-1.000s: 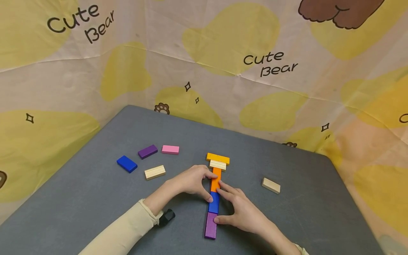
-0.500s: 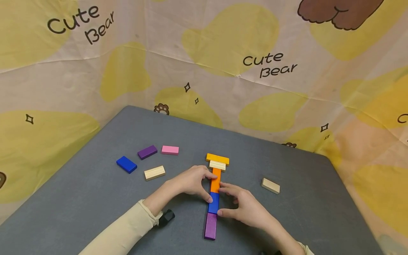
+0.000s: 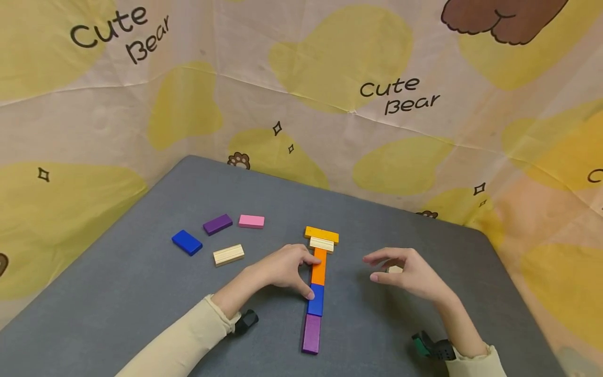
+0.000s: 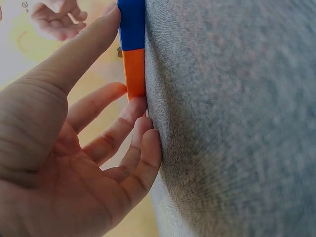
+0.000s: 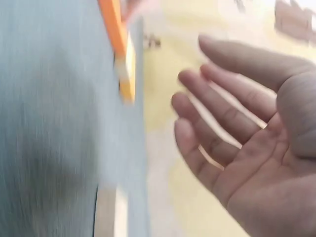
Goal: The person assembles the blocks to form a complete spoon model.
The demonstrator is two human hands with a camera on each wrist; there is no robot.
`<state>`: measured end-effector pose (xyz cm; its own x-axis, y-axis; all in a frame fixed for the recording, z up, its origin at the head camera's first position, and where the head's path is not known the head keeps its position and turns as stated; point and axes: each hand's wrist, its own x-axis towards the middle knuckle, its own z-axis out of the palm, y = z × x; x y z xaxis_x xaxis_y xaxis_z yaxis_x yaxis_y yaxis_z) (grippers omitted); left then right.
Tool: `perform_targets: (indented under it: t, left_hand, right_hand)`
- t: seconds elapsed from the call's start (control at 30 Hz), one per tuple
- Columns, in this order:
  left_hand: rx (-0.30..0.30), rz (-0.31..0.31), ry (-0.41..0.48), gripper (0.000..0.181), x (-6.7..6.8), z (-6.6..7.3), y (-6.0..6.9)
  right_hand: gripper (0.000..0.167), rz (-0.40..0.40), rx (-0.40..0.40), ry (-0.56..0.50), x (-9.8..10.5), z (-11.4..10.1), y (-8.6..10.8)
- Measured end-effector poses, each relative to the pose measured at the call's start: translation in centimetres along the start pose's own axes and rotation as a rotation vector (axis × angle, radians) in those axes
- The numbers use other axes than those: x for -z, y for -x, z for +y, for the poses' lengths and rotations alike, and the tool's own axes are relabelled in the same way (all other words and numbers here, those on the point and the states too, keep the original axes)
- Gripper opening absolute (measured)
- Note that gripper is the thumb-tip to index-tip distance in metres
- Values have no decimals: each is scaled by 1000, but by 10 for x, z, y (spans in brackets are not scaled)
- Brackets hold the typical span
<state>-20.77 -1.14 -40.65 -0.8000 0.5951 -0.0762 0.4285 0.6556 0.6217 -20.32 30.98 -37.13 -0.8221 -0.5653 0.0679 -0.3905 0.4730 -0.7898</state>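
Observation:
A line of flat blocks lies on the table: a purple block (image 3: pixel 311 335) nearest me, then a blue block (image 3: pixel 317 306), an orange block (image 3: pixel 319 273), a plain wood block (image 3: pixel 322 244) and a yellow-orange block (image 3: pixel 325 235) set crosswise at the far end. My left hand (image 3: pixel 282 267) rests along the line's left side, its thumb touching the blue block and fingertips at the orange one. To the right, my right hand (image 3: pixel 416 275) is raised with relaxed fingers and holds nothing. Behind it, a loose plain wood block (image 3: pixel 394 269) is mostly hidden.
Left of the line lie a blue block (image 3: pixel 187 243), a purple block (image 3: pixel 218 224), a pink block (image 3: pixel 252 221) and a plain wood block (image 3: pixel 229 255). The grey table (image 3: pixel 155 303) meets a printed cloth (image 3: pixel 311 78) along its back edges.
My right hand has left the side of the line and moved right and away from me, over the loose wood block. My left hand and the blocks stay put.

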Motion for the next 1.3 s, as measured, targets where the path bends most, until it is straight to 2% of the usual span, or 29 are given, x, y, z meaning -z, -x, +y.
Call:
perform_targets:
  t: [0.13, 0.3, 0.5, 0.63, 0.8, 1.07, 1.3]
  left_hand:
    - [-9, 4, -2, 72, 0, 0, 0]
    - [-2, 0, -3, 72, -1, -1, 0]
    - [6, -4, 1, 72, -3, -1, 0]
    - [14, -7, -2, 72, -2, 0, 0]
    - [24, -13, -3, 72, -1, 1, 1]
    - [25, -19, 1, 72, 0, 1, 1]
    - [22, -14, 0, 73, 1, 2, 2]
  right_hand:
    - [35, 20, -22, -91, 27, 32, 6]
    - [38, -17, -60, -167, 51, 68, 14]
    - [42, -124, -58, -249, 73, 103, 21]
    - [48, -204, -31, -347, 81, 123, 24]
    - [55, -281, 0, -425, 83, 130, 23]
    - [61, -344, -13, -336, 80, 127, 13]
    - [64, -389, -10, -331, 78, 128, 10]
